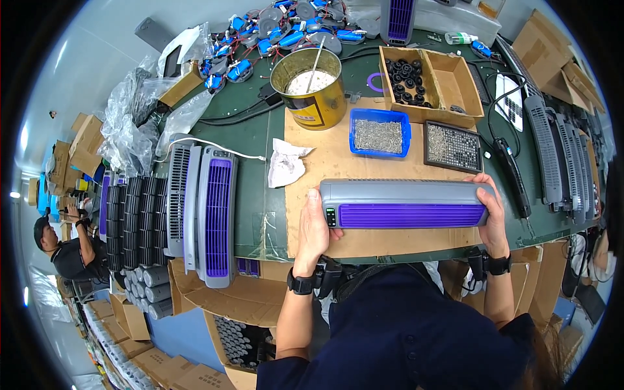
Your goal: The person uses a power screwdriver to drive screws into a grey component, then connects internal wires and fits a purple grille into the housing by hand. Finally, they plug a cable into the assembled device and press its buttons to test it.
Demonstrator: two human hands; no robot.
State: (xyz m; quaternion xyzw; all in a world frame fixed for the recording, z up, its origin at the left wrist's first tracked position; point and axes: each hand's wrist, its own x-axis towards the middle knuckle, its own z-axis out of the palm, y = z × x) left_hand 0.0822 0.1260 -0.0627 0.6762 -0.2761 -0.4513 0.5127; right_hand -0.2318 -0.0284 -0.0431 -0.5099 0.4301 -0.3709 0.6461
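A long grey tower fan housing (403, 192) with a purple slatted grille lies lengthwise in front of me, just over the cardboard sheet. My left hand (315, 224) is closed round its left end, beside a small dark panel with green lights. On the other end, my right hand (492, 211) grips with the thumb on the front corner. Behind the housing are a blue tray (353, 145) of small screws and a black tray (427, 158) with more screws and a grid of holes. An electric screwdriver (512, 175) lies to the right of my right hand.
A yellow can (333, 104) with a stick in it and a cardboard box (463, 117) with black round parts stand behind. Similar purple-grilled housings (224, 266) stand at left, near black fan rotors (132, 221). Grey panels (545, 153) line the right. Another person (68, 250) works far left.
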